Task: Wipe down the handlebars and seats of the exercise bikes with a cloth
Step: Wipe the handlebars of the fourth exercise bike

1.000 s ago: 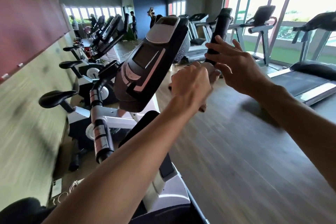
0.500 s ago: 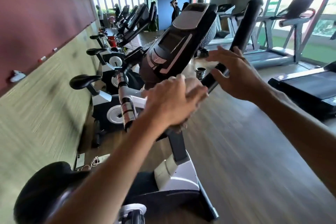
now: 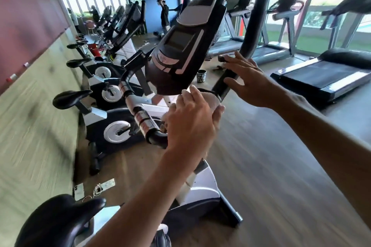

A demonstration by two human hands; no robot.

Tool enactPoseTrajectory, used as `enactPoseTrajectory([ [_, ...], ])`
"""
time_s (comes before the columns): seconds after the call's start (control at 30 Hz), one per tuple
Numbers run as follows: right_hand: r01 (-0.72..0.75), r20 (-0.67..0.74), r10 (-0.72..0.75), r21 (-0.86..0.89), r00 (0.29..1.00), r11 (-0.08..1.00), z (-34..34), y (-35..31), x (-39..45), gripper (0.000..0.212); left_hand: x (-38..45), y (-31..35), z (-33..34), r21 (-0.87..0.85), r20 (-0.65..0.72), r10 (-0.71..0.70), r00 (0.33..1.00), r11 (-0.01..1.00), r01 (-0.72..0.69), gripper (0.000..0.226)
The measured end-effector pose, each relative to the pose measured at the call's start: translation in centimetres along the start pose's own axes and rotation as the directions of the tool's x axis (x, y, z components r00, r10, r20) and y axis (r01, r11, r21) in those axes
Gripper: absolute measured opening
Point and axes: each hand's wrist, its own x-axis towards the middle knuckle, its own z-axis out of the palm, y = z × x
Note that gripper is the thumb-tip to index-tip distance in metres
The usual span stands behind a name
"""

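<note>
The nearest exercise bike has a black console (image 3: 186, 46), a left handlebar (image 3: 138, 110) with chrome bands, a black right handlebar (image 3: 253, 30) rising up, and a black seat (image 3: 58, 220) at the bottom left. My left hand (image 3: 190, 124) grips a pale cloth (image 3: 212, 102) against the middle of the handlebars, just under the console. My right hand (image 3: 249, 80) lies on the lower part of the right handlebar with its fingers spread and fairly straight.
More exercise bikes (image 3: 112, 90) stand in a row along the wall on the left. Treadmills (image 3: 321, 74) line the windows on the right. A dark cup (image 3: 200, 76) stands on the wooden floor beyond the console. People stand far back. A power strip (image 3: 104, 185) lies by the wall.
The view has dipped and swung, bringing the seat into sight. My left hand with the cloth has slid down from the right handlebar toward the centre; my right hand stays on that bar.
</note>
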Motion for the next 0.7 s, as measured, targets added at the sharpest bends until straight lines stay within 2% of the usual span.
enactPoseTrajectory([
  [0.1, -0.051, -0.005, 0.051, -0.003, 0.999, 0.999, 0.1, -1.0, 0.1, 0.052, 2.8, 1.6, -0.8, -0.007, 0.043, 0.025, 0.999, 1.000, -0.025, 0.092],
  [0.27, -0.063, -0.034, 0.063, 0.009, 0.997, 0.998, 0.5, -1.6, -0.3, 0.050, 1.1, 0.1, 0.1, -0.079, -0.018, 0.068, 0.998, 0.994, -0.069, 0.090],
  [0.4, -0.040, -0.037, 0.040, 0.011, 0.998, 0.999, 0.9, -1.5, -0.5, 0.049, -1.4, -1.6, 0.7, -0.022, -0.051, 0.061, 0.997, 0.998, -0.062, 0.087],
  [0.5, -0.048, -0.051, 0.047, -0.006, 0.998, 0.999, 1.1, -1.7, -0.7, 0.050, 0.4, -0.9, 0.0, -0.012, -0.015, 0.054, 0.998, 0.998, -0.054, 0.091],
  [0.7, -0.059, -0.057, 0.058, -0.011, 0.997, 0.998, 1.5, -1.9, -0.6, 0.049, 3.1, 0.0, -0.4, -0.033, -0.048, 0.079, 0.996, 0.996, -0.080, 0.095],
])
